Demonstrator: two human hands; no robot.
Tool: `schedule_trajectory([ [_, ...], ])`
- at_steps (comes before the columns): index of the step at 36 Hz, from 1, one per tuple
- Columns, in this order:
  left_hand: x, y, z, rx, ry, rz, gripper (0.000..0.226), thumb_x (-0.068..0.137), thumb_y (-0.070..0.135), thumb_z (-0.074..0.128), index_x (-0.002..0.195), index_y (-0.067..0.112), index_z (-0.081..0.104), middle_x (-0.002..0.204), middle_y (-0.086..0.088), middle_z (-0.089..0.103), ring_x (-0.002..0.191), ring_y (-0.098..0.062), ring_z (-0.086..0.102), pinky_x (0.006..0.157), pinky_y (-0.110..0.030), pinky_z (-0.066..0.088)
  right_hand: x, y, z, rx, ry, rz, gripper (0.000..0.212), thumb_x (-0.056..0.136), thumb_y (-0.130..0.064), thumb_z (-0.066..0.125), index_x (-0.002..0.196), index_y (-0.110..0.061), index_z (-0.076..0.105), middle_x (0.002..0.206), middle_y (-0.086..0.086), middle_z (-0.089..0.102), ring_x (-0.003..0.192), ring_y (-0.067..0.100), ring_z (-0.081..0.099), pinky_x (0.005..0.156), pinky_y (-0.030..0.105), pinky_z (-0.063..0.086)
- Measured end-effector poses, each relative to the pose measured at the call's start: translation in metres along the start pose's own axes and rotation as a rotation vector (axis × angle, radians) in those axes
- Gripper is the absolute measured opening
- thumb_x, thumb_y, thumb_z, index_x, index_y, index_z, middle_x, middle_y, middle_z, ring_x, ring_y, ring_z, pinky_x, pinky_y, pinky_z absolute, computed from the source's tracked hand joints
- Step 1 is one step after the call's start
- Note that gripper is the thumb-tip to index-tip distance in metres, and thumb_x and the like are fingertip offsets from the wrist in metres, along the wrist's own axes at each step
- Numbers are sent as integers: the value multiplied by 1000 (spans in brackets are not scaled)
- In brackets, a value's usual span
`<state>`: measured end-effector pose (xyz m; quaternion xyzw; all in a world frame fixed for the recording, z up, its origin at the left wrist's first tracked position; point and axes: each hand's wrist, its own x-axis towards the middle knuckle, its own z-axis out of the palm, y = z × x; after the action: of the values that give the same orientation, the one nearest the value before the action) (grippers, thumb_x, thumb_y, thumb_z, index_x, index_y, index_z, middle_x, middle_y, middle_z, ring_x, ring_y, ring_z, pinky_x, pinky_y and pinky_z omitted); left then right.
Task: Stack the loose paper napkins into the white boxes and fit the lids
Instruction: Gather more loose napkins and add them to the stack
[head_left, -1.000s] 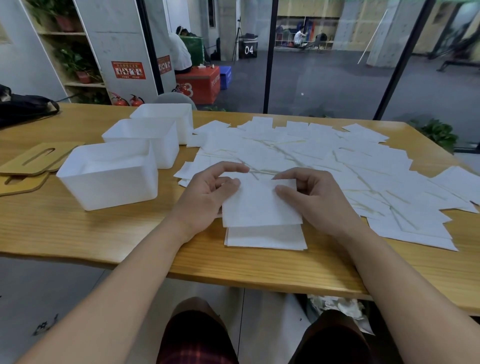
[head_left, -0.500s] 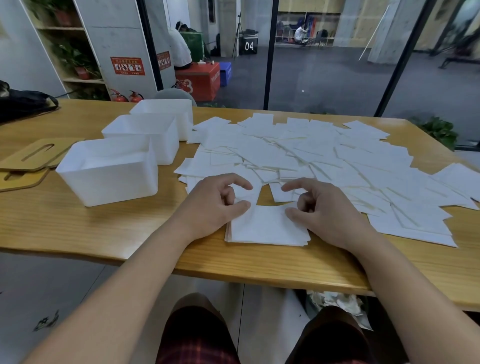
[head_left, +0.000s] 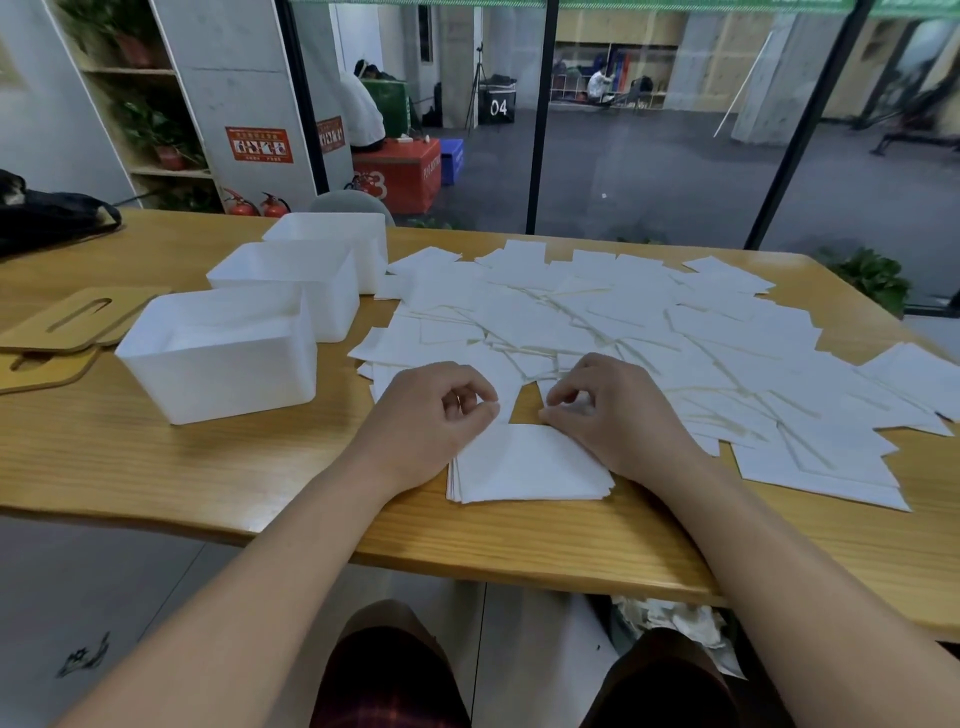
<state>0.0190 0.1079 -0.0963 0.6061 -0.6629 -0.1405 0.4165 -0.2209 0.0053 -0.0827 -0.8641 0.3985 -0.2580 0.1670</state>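
Now both hands have curled tighter — left hand (head_left: 426, 415) and right hand (head_left: 608, 415) pinching the napkin stack (head_left: 524, 465)

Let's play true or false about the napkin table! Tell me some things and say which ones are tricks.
1. Three white boxes stand in a row on the table. True.
2. The lids are already on the boxes. False: the boxes are open, and the wooden lids lie beside them.
3. Both hands rest at the far corners of a neat napkin stack, the left hand and the right hand. True.
4. All napkins are packed away. False: many loose napkins cover the table.
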Motion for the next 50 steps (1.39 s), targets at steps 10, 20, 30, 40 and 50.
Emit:
schedule_trajectory([
  [10,1,3,7,37,-23,69,10,104,33,74,106,42,78,102,21,73,102,-10,67,79,-11,46,1,-1,4,-21,38,11,12,102,-25,74,90,-27,74,93,-12,66,79,5,57,71,23,40],
  [20,6,24,22,-93,-83,110,35,109,66,54,142,59,59,123,25,74,97,-35,73,80,-49,57,-10,-15,-8,610,25,-62,14,106,-28,70,96,-20,76,89,4,76,85,32,71,77,55,57],
  [30,6,20,16,-114,18,81,23,106,43,71,128,44,72,127,25,72,115,-13,68,90,-27,56,-14,-11,-9,687,-36,-174,29,104,-4,68,127,-20,73,117,3,81,118,27,76,105,66,53],
  [40,1,25,-1,-527,-38,145,12,96,2,60,97,7,71,87,6,66,86,-13,59,80,-18,45,-16,-12,-12,496,-106,-184,51,109,-40,61,159,-46,48,155,-18,58,152,11,46,121,49,35],
  [50,-3,25,-5,-398,-9,61,13,106,16,66,110,22,76,82,-7,67,66,-31,51,62,-26,42,-16,-6,-18,676,-7,-38,30,103,-24,72,130,-35,74,80,8,71,65,23,58,58,32,44],
])
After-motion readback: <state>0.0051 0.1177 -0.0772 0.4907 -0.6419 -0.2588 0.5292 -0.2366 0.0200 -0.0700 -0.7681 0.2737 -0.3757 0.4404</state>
